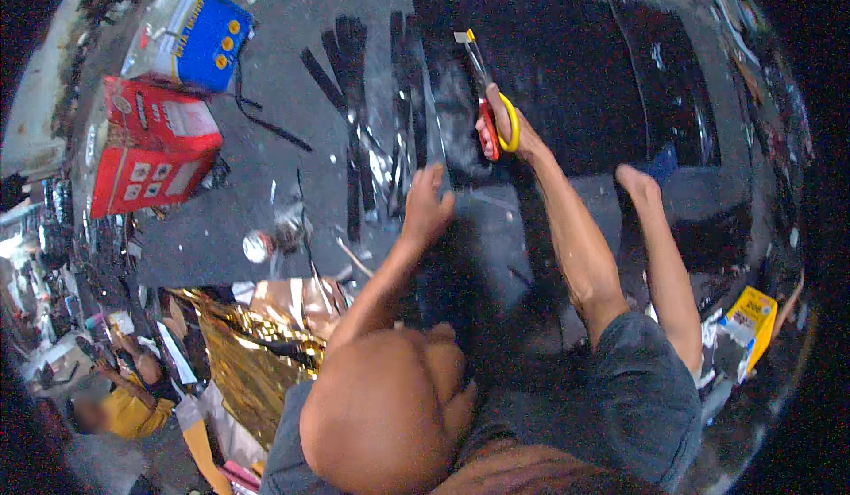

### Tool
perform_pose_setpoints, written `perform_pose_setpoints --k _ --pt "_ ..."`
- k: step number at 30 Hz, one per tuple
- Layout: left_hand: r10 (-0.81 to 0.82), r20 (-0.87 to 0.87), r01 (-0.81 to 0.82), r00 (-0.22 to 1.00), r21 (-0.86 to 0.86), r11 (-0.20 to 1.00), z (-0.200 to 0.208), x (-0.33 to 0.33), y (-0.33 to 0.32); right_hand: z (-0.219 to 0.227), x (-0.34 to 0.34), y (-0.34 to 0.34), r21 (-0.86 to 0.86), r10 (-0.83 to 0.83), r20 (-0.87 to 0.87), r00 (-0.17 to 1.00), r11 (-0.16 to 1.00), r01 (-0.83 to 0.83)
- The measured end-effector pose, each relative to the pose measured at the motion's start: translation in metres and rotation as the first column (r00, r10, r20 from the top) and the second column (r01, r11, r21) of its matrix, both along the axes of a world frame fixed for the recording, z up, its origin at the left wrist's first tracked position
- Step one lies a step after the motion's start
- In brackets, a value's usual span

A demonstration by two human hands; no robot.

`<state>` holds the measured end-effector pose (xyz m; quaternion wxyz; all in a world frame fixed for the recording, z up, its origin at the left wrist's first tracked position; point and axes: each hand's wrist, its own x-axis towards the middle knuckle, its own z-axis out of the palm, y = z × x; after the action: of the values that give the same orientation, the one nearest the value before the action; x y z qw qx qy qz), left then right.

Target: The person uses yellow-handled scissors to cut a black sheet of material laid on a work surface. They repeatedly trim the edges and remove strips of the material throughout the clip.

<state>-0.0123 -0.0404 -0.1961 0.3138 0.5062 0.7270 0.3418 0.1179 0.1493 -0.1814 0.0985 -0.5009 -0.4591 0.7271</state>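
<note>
My right hand (502, 127) is closed on a pair of long scissors (479, 70) with one red and one yellow handle. A small pale-and-yellow piece is at their far end; I cannot tell whether it is part of them. Beneath the scissors lies a wide black plastic sheet (549, 79). My left hand (428, 204) is lower and to the left, thumb apart from the fingers, near the sheet's left edge and several glossy black strips (403, 96). Whether its fingertips touch the plastic cannot be told.
Left of the strips stand a blue-and-white box (208, 43) and a red box (155, 167). Crumpled gold foil (243, 336) lies lower left, near another person in yellow (142, 411). My bare foot (639, 181) rests at the sheet's near edge. A yellow packet (751, 327) is at right.
</note>
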Motion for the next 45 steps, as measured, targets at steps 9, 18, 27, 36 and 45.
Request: perform_pose_setpoints --k 9,18,27,36,45 --pt "0.476 0.364 -0.392 0.801 -0.283 0.876 -0.043 0.015 0.047 0.033 0.109 -0.219 -0.302 -0.052 0.066 0.996 0.951 0.070" --pt "0.482 0.494 -0.283 0.724 -0.425 0.860 -0.019 0.004 0.049 0.011 0.087 -0.249 -0.478 -0.018 -0.052 0.999 0.878 -0.009" --pt "0.465 0.472 -0.256 0.749 -0.442 0.860 -0.016 0.006 0.055 -0.009 0.083 -0.236 -0.463 -0.107 0.050 0.993 0.878 0.118" --pt "0.337 0.395 -0.128 0.855 -0.469 0.874 -0.026 0.022 0.038 0.003 0.075 -0.213 -0.345 -0.041 0.142 0.989 0.935 0.088" --pt "0.288 0.556 -0.129 0.779 -0.308 0.943 -0.047 0.028 0.016 -0.001 0.068 -0.213 -0.178 -0.031 0.171 0.985 0.982 0.062"
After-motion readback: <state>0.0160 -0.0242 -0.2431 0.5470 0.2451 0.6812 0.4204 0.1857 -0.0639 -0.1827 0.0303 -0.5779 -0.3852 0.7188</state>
